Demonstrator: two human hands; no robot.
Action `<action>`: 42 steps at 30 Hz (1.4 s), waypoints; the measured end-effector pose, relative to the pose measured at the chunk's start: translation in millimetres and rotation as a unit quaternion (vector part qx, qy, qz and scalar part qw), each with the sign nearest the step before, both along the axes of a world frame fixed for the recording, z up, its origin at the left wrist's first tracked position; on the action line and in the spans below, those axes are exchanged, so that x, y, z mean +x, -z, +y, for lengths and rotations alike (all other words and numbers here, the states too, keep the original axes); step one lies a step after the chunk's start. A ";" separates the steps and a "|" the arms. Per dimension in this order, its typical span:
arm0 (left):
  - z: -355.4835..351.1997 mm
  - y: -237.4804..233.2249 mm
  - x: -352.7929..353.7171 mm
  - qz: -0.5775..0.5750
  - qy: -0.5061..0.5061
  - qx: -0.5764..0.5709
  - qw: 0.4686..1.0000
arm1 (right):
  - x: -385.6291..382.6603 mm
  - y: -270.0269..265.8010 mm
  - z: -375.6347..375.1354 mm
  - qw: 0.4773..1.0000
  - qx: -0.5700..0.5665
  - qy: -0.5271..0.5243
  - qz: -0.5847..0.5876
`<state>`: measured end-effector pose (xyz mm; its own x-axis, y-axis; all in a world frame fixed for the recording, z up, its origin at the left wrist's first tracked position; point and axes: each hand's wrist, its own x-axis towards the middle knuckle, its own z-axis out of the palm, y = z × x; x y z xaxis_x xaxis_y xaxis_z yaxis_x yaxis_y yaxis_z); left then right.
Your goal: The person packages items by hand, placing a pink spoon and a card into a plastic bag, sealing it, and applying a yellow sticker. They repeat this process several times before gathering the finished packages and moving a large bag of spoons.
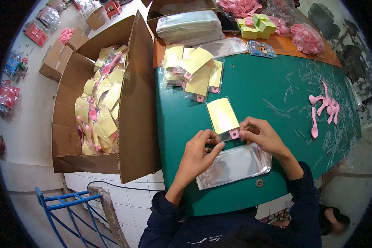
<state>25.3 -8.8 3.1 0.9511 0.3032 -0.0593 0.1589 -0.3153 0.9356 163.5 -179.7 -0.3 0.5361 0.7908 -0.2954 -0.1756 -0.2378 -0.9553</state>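
In front of me lies a clear plastic bag point(223, 137) with a yellow card point(222, 115) inside. The pink handle end point(234, 133) of a spoon sticks out below the card. My left hand point(199, 153) pinches the bag's near left corner between thumb and fingers. At the near right corner, beside the pink handle end, my right hand point(261, 135) is closed on the bag's edge. Just below my hands, a stack of flat clear bags point(235, 165) rests on the green table point(256, 87).
Filled bags with yellow cards point(198, 78) are piled at the back left. A cardboard box point(138, 111) of similar packets stands left. Loose pink spoons point(314, 124) and plastic strips lie right. Behind are a bag stack point(189, 27), small yellow-green boxes point(260, 25) and bagged spoons point(306, 38).
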 end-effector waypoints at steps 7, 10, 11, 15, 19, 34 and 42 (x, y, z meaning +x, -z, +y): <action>-1.6 3.9 8.5 0.015 -0.021 0.060 0.998 | -2.7 4.0 9.9 0.996 -0.006 0.076 -0.055; -1.6 12.5 8.6 0.012 -0.042 0.007 0.999 | -4.2 1.7 12.0 0.992 -0.021 0.090 -0.080; -3.5 12.9 10.2 0.007 -0.059 -0.019 0.998 | -3.7 3.1 12.0 0.992 -0.021 0.090 -0.089; -4.5 16.6 11.3 0.000 -0.080 -0.058 0.995 | -5.2 5.0 12.7 0.991 -0.004 0.086 -0.104; -1.0 17.5 9.5 0.017 -0.036 -0.052 0.998 | -7.9 2.3 14.4 0.990 -0.025 0.077 -0.117; 44.6 -26.9 43.5 -0.124 -0.018 0.056 0.990 | 98.2 -2.2 -164.0 0.614 -0.521 0.241 -0.542; -22.7 -2.9 21.9 -0.093 0.139 0.230 0.959 | 120.7 23.5 -188.9 0.583 -0.502 0.266 -0.581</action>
